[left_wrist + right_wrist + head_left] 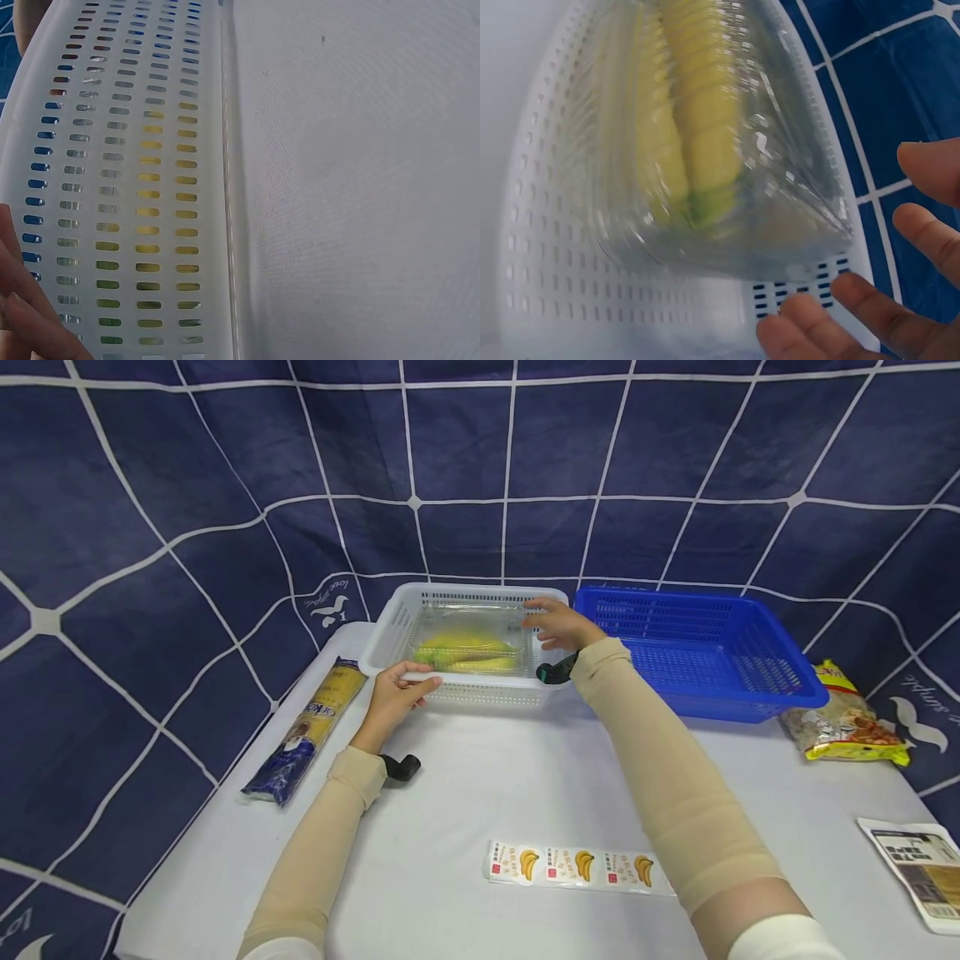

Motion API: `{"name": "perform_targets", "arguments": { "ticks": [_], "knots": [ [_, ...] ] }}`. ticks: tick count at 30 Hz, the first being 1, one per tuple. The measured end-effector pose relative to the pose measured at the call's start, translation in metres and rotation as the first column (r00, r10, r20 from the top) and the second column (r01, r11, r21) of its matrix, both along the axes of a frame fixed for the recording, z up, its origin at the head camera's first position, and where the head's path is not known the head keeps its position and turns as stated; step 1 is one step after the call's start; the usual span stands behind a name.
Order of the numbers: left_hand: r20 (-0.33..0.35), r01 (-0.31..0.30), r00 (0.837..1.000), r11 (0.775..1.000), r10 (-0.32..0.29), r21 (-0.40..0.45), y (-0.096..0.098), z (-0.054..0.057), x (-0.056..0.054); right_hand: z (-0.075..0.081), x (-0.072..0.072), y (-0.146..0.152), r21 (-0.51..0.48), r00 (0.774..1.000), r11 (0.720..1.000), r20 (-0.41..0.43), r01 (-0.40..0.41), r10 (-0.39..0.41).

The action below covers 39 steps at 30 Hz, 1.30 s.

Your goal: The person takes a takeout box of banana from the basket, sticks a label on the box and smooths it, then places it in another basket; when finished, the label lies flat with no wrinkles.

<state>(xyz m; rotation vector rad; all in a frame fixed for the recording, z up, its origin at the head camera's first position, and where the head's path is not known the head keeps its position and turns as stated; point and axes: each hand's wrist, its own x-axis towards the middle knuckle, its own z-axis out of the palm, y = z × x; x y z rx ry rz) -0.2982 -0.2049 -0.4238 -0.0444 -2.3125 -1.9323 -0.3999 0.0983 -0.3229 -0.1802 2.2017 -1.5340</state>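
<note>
A clear plastic box (468, 639) of yellow bananas (697, 127) with greenish ends lies inside the white basket (487, 696). My left hand (392, 700) holds the basket's front left rim, thumb on the outer side. In the left wrist view, the fingers (34, 326) show beside the slotted wall. Over the basket's right end is my right hand (561, 625), its fingers spread and apart, near the box's right end. The right wrist view shows these fingers (877, 307) holding nothing, with a gap between them and the box.
Right of the white basket stands a blue basket (712, 672). A long pasta packet (307, 731) lies at the left. A yellow-edged food bag (847, 718) and a white pouch (918, 872) are at the right. A strip of banana stickers (577, 867) lies in front.
</note>
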Motion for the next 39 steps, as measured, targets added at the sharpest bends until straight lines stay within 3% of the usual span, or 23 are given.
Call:
{"name": "perform_targets", "arguments": {
  "ticks": [11,24,39],
  "knots": [
    [0.005,-0.002,1.000,1.000,0.002,0.000,0.003,-0.002,0.000,-0.006,-0.007,-0.007,0.032,0.991,0.999,0.130,0.014,-0.018],
    [-0.006,0.011,1.000,1.000,-0.011,-0.002,0.003,-0.003,-0.002,-0.007,-0.010,-0.006,0.058,0.986,0.994,0.147,-0.091,0.082],
    [-0.014,-0.004,1.000,1.000,0.004,-0.012,0.000,0.000,-0.001,-0.007,-0.010,-0.014,0.050,0.986,0.993,0.136,-0.106,0.098]
  ]
}}
